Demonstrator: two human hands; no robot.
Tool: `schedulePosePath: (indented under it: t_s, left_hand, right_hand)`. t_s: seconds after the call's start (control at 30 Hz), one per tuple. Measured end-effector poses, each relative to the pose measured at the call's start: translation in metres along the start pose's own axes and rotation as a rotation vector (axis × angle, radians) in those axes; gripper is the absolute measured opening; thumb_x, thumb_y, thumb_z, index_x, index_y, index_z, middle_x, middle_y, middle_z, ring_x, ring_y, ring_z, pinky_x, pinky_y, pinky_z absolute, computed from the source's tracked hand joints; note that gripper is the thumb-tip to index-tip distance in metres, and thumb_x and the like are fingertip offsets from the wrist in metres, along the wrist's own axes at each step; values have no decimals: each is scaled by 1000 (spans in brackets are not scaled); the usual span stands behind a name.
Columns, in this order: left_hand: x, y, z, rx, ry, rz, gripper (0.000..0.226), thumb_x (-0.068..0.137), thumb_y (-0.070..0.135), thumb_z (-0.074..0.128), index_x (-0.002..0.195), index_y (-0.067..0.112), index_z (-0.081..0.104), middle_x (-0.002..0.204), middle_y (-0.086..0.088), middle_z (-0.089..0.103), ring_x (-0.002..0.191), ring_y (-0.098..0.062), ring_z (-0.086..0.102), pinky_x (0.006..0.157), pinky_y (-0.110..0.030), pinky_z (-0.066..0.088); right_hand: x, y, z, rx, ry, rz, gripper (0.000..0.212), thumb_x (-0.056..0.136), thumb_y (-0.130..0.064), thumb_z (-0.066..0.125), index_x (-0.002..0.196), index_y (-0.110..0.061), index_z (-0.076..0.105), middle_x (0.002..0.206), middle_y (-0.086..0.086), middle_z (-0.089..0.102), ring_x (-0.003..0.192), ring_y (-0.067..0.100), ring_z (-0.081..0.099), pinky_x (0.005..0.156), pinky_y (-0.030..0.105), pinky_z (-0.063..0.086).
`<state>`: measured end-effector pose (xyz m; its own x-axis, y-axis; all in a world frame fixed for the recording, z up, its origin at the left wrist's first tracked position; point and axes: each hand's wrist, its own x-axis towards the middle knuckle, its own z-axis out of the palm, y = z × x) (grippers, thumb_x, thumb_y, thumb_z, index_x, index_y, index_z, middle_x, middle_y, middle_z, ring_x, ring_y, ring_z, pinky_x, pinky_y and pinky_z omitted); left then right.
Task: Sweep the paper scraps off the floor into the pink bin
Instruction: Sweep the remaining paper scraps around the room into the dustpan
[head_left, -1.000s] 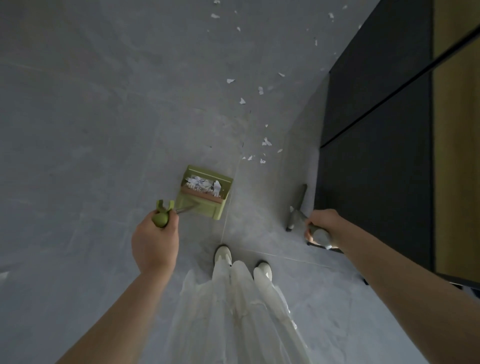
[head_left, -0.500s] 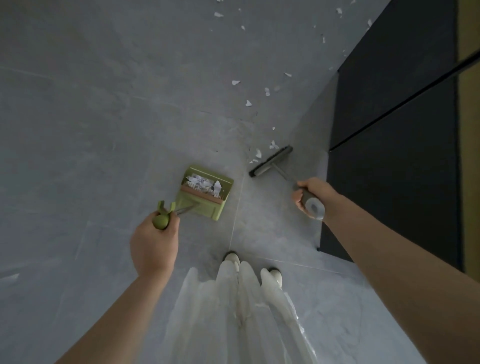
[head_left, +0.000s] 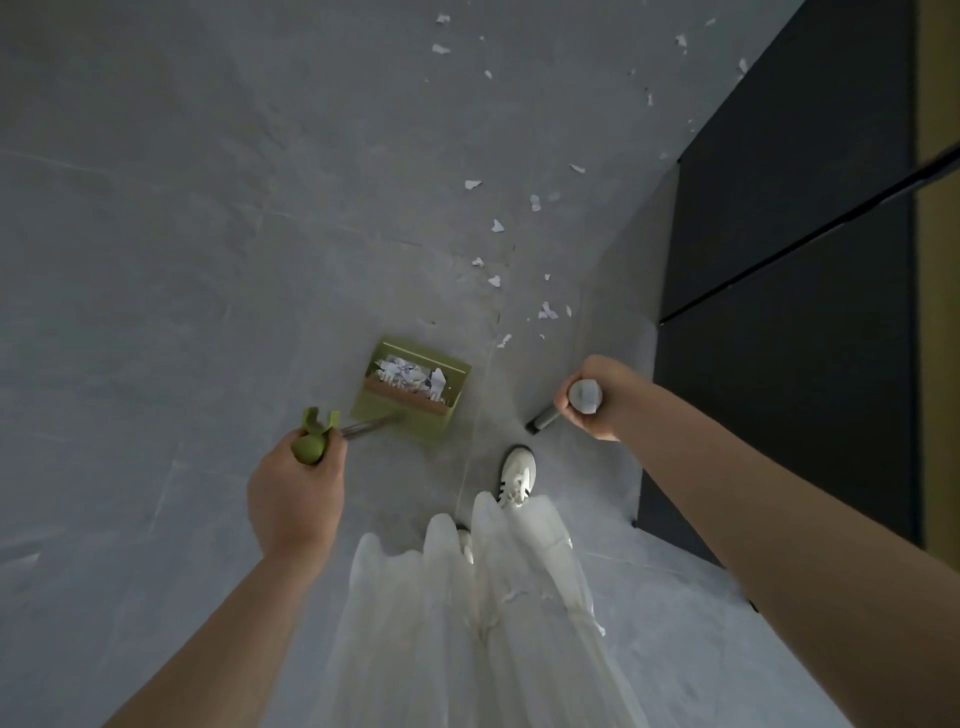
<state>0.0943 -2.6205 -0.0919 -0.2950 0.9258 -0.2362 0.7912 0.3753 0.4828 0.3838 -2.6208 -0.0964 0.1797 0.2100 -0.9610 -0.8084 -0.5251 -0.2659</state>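
Grey tiled floor (head_left: 208, 260), paper scraps (head_left: 497, 226) beside black cabinet (head_left: 805, 208)

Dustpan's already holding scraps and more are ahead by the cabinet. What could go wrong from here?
1. The dustpan already holds a pile of scraps; tilting it with the left hand may spill them.
2. Loose scraps lie near the dark cabinet; a sweep might push them against its base.
3. The broom head is out of sight near the shoe, so it could snag.
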Motion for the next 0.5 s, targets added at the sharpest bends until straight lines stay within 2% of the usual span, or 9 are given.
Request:
schedulePosePath:
  t_s: [0.07,0.17,0.37,0.5]
  left_hand:
    - [6,8,5,-3,3,-26,32,89,28,61,68,4,56,54,-2,42,59,-28,41,57,-32,30]
    - [15,22,11,-18,24,-53,33,88,30,60,67,4,57,56,-7,50,61,-33,49,57,-33,33]
    - [30,55,23,-20,75,-78,30,87,30,63,68,8,59,58,-10,54,61,-34,52,56,-34,37]
    - [43,79,32,-38,99,-90,29,88,31,63,70,7,61,57,-9,52,60,-33,50,57,-35,39]
  right_hand:
    - [-1,-17,11,24,-36,4,27,95,4,33,74,-10,43,56,5,52,37,14,52,31,17,40]
    - [13,-44,27,54,-46,31,22,91,6,36,76,-8,46,72,4,49,57,15,48,32,18,42]
    - [39,-103,58,52,-89,42,13,93,-1,38,87,-6,48,90,8,54,60,17,48,31,18,41]
    - [41,-136,72,28,-93,31,21,94,-4,36,76,-4,48,77,9,49,57,17,46,31,17,40]
